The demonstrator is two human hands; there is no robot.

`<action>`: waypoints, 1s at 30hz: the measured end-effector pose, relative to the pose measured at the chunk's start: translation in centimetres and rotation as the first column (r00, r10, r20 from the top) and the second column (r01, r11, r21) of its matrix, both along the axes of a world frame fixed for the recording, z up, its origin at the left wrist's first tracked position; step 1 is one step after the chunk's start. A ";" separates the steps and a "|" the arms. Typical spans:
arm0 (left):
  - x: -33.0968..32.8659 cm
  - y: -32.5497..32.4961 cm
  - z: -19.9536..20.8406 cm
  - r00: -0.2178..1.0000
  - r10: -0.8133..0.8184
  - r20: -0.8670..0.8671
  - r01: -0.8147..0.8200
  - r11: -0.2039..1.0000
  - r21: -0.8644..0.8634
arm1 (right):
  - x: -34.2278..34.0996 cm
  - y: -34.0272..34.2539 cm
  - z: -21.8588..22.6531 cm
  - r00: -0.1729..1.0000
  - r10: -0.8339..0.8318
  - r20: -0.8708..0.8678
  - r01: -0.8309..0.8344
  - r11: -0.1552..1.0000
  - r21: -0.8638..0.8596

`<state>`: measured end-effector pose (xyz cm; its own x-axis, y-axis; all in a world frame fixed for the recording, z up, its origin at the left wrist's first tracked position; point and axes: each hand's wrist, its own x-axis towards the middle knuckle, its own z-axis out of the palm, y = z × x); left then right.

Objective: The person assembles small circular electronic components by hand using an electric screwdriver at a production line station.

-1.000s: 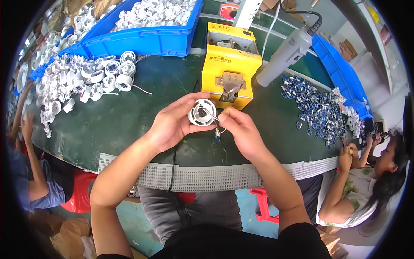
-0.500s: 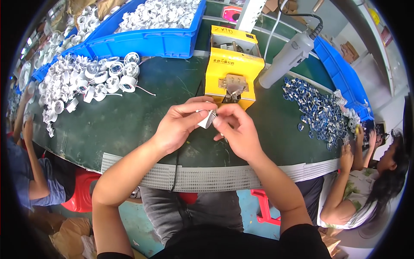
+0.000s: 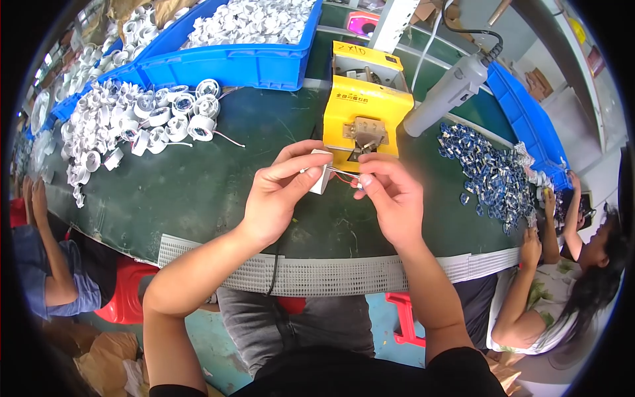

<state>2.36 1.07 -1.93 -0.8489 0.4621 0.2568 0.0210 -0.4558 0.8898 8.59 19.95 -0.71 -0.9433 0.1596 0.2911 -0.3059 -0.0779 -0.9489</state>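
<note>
My left hand (image 3: pixel 272 195) pinches a small white plastic cup-shaped housing (image 3: pixel 320 180) between thumb and fingers, over the front of the green table. Thin white and red wires (image 3: pixel 342 176) stretch from the housing to my right hand (image 3: pixel 398 202), which is closed with thumb and forefinger on their ends. A small part at those ends is mostly hidden by my fingers. Just beyond both hands stands a yellow machine (image 3: pixel 364 109) with a metal block (image 3: pixel 368 130) on its front.
White housings (image 3: pixel 159 118), some wired, lie heaped at the left, before a blue bin (image 3: pixel 221 69) full of white parts. A grey cylindrical tool (image 3: pixel 446 96) stands right of the machine. Small blue circuit boards (image 3: pixel 486 172) form a pile at the right. People work at both sides.
My right hand has moved away from the housing to the right, and the wires now show stretched between my hands. The housing has turned slightly in my left hand.
</note>
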 end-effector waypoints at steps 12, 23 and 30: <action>0.2 0.0 0.1 0.998 0.018 -0.054 -0.013 0.996 0.090 | 0.1 -0.3 0.6 0.927 -0.160 -0.340 0.337 0.755 0.562; 0.7 0.2 0.6 0.929 -0.369 0.029 0.357 0.913 0.199 | 0.7 -1.7 0.2 0.998 0.064 0.012 -0.063 0.994 -0.087; 1.4 0.8 -0.2 0.919 -0.394 0.034 0.372 0.890 0.264 | 0.6 -2.1 -0.2 0.955 -0.119 -0.273 0.216 0.909 0.357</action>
<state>3.74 1.90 -2.10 -0.6425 0.6863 0.3409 -0.2696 -0.6189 0.7378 9.15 17.81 -0.94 -0.8062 0.1414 0.5745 -0.5039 0.3448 -0.7920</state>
